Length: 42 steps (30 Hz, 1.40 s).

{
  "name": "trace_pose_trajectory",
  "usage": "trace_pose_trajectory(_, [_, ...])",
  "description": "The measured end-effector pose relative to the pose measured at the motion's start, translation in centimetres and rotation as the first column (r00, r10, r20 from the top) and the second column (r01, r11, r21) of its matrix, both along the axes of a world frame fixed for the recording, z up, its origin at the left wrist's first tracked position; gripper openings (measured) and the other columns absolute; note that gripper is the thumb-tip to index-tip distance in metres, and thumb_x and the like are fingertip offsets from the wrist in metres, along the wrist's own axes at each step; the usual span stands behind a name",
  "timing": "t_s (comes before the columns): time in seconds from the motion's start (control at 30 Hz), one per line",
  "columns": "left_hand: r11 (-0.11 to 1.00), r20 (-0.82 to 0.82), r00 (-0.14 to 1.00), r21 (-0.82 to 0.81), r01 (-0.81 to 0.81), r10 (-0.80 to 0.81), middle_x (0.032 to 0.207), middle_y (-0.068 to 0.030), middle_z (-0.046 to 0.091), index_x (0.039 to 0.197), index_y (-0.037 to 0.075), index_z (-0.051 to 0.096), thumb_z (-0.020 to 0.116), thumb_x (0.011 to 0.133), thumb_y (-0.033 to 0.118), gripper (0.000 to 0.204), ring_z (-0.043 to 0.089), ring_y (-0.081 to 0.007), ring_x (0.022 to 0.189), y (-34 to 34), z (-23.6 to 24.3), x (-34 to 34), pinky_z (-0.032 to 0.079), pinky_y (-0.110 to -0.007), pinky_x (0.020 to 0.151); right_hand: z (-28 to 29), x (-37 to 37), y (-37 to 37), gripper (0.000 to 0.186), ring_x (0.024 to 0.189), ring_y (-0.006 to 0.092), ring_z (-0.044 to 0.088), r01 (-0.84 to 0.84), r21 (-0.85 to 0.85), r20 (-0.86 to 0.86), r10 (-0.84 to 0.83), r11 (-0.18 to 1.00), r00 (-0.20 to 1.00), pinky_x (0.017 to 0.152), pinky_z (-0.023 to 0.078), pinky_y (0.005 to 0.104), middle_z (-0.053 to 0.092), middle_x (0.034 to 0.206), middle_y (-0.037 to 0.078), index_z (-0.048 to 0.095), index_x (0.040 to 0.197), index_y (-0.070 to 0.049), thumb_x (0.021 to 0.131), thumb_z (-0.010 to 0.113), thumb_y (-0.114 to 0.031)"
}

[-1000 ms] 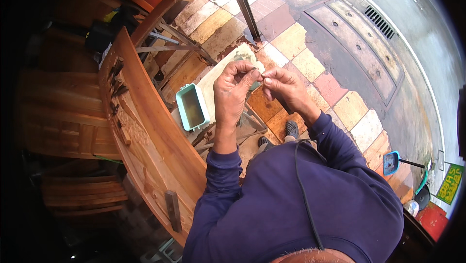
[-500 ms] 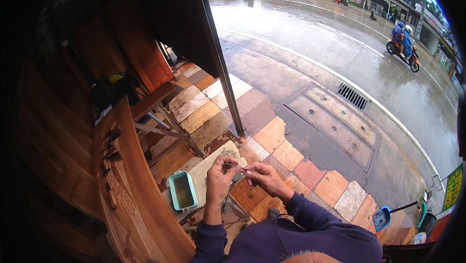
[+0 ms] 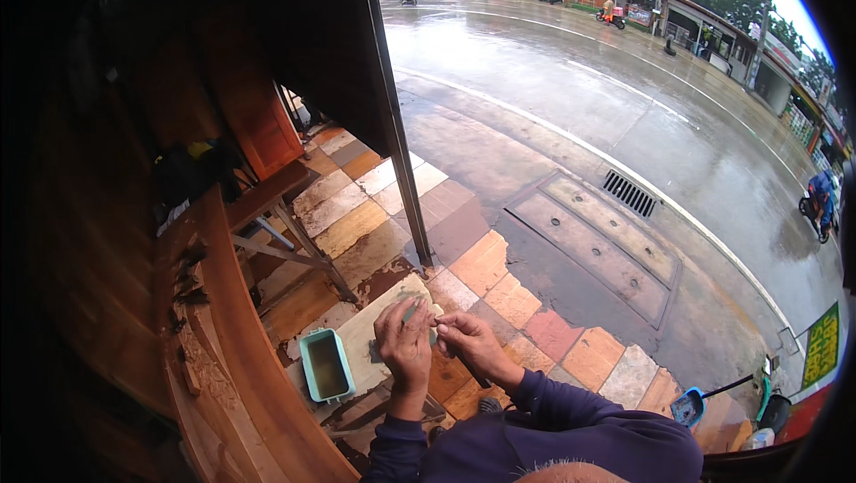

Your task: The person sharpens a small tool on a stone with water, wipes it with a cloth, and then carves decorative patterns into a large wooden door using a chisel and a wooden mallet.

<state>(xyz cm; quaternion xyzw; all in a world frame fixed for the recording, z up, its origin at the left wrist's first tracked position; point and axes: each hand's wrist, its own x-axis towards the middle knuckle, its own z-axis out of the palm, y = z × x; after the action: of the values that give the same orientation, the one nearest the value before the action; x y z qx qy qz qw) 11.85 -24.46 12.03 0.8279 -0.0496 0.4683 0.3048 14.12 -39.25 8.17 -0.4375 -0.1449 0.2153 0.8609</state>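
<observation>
My left hand is raised over a pale board, its fingers curled and closed at a small thin piece I cannot make out. My right hand meets it from the right, thumb and fingers pinched at that same piece. A dark strip shows under my right wrist; whether I hold it is unclear. Just left of my hands, a mint-green tub of cloudy water rests at the board's side. A grey-green patch lies on the board, partly hidden by my left hand.
A long curved wooden workpiece with carving and dark tools runs along my left. A metal post stands ahead. Tiled floor meets wet road with a drain grate. A blue dustpan sits right. A rider passes at far right.
The view has tilted up, bringing the street in. My hands stay together, and my left fingers now stand more upright. The riders in blue have moved rightward toward the frame's edge.
</observation>
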Motion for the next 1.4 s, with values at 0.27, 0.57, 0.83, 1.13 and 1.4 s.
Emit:
trace_pose_trajectory(0.27, [0.992,-0.054,0.997,-0.112,-0.059,0.053,0.122,-0.0070,0.071,0.120,0.013,0.081,0.085,0.085,0.005,0.036,0.065,-0.0303,0.112,-0.3,-4.0,1.1,0.055,-0.042,0.096,-2.0,1.4,0.0,0.021,0.083,0.0067,0.062,0.010,-0.172,0.000,-0.010,0.985,1.000,0.078,0.051,0.0242,0.067,0.089,-0.001,0.067,0.124,-0.003,0.111,0.063,-0.018])
trace_pose_trajectory(0.57, [0.957,-0.155,0.979,-0.235,-0.167,0.133,0.122,-0.0086,0.072,0.120,0.011,0.081,0.081,0.091,0.003,0.030,0.067,-0.0277,0.111,-0.5,-10.5,3.3,0.056,-0.038,0.095,-6.5,5.5,-0.7,0.022,0.082,0.0057,0.059,0.044,-0.535,0.048,-0.022,0.843,0.999,0.075,0.049,0.0230,0.067,0.091,-0.004,0.074,0.123,-0.003,0.106,0.070,-0.017])
trace_pose_trajectory(0.83, [0.914,-0.413,0.846,-0.069,-0.400,0.338,0.125,-0.0121,0.066,0.133,0.008,0.070,0.083,0.092,0.026,0.047,0.059,-0.0328,0.116,2.5,-17.6,1.7,0.048,-0.046,0.101,-10.5,10.8,-1.0,0.016,0.073,0.0040,0.049,-0.087,-0.700,-0.006,0.116,0.709,0.993,0.067,0.042,0.0218,0.056,0.082,-0.007,0.070,0.121,-0.006,0.110,0.062,-0.016])
trace_pose_trajectory(1.13, [0.949,-0.534,0.795,0.051,-0.310,0.288,0.132,-0.0122,0.062,0.140,0.010,0.064,0.086,0.083,0.023,0.063,0.055,-0.0349,0.119,0.6,-19.4,2.9,0.047,-0.046,0.104,-13.5,16.8,1.0,0.032,0.080,0.0300,0.073,0.211,-0.919,0.334,0.373,0.333,0.866,0.074,0.055,0.0408,0.076,0.089,0.015,0.075,0.110,-0.011,0.104,0.066,-0.041])
trace_pose_trajectory(1.4, [0.989,-0.465,0.876,-0.014,-0.150,0.127,0.136,-0.0121,0.064,0.140,0.014,0.065,0.081,0.084,0.014,0.058,0.060,-0.0348,0.118,2.1,-20.7,2.5,0.050,-0.046,0.103,-13.2,17.0,1.0,0.050,0.085,0.0314,0.074,0.096,-0.979,0.165,0.416,0.182,0.894,0.079,0.055,0.0425,0.078,0.091,0.014,0.080,0.101,-0.009,0.105,0.058,-0.054])
